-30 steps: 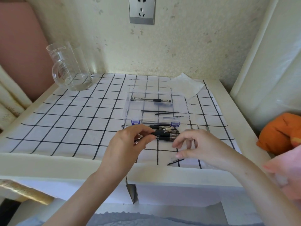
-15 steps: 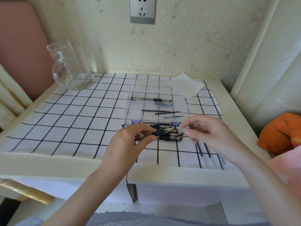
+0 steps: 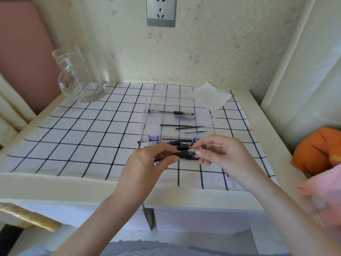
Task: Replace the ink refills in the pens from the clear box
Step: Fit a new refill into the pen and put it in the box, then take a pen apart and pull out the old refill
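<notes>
The left hand [image 3: 147,161] curls round the rear of a black-gripped pen [image 3: 184,154], with thumb and forefinger closed on the barrel and the other fingers tucked beneath. The right hand [image 3: 225,154] meets it from the other side. Its thumb and forefinger pinch the pen's silvery tip end while its remaining fingers hang loosely bent below. The pen lies level between the two sets of fingertips, just above the checked cloth [image 3: 73,135].

Just beyond the fingertips, several more pens [image 3: 181,143] lie side by side on the cloth. Past those sits the clear box [image 3: 147,126], with thin black refills [image 3: 175,125] in its nearer part and one whole pen [image 3: 171,113] farther back. A crumpled tissue [image 3: 210,97] lies beyond the box, off the right fingers' side. A glass measuring jug [image 3: 79,76] stands well away, far beyond the left fingers.
</notes>
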Motion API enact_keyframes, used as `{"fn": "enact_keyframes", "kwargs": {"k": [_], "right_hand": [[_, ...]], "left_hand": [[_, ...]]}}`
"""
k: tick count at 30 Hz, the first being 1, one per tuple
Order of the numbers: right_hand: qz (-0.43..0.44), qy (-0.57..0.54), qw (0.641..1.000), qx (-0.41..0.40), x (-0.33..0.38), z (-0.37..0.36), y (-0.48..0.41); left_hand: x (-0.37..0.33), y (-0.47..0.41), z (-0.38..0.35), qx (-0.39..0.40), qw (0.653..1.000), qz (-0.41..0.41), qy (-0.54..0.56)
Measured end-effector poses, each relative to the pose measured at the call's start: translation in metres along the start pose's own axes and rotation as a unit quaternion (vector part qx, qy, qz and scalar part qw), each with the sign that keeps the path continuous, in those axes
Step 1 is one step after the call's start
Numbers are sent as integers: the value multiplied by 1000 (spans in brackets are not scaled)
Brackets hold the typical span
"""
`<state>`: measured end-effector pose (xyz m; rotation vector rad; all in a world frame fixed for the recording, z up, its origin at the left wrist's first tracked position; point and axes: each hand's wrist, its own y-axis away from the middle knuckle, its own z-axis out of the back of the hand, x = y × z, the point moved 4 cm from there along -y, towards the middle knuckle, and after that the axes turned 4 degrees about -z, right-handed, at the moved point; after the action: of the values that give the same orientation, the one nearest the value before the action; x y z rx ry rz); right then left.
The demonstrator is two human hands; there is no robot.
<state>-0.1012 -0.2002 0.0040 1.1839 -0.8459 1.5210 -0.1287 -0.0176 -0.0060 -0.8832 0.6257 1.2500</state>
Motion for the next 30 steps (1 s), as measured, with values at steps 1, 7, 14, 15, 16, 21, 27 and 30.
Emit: {"fn": "enact_keyframes", "kwargs": {"k": [1, 7, 14, 15, 16, 21, 27, 30], "right_hand": [[-1, -7, 1000, -3, 0, -1, 0], [-3, -44, 999, -20, 0, 1, 2], [-23, -62, 998, -14, -8, -4, 4], [-22, -64, 998, -18, -8, -3, 3], [-21, -65, 997, -25, -7, -2, 3], [-46, -32, 997, -53, -5, 5, 1], [-39, 73, 992, -94, -3, 17, 2], [-29, 105, 991, -76, -3, 11, 1]], "left_hand": [[0, 0, 0, -2, 1000, 0, 3], [-5, 1, -1, -13, 1000, -13, -8], [-2, 2, -5, -1, 1000, -14, -18], [-3, 1, -5, 1, 1000, -19, -19], [-4, 0, -5, 5, 1000, -22, -21], [-8, -20, 2, 8, 997, -31, -74], [-1, -97, 16, -22, 992, -32, -116], [4, -141, 7, 3, 990, -39, -137]]}}
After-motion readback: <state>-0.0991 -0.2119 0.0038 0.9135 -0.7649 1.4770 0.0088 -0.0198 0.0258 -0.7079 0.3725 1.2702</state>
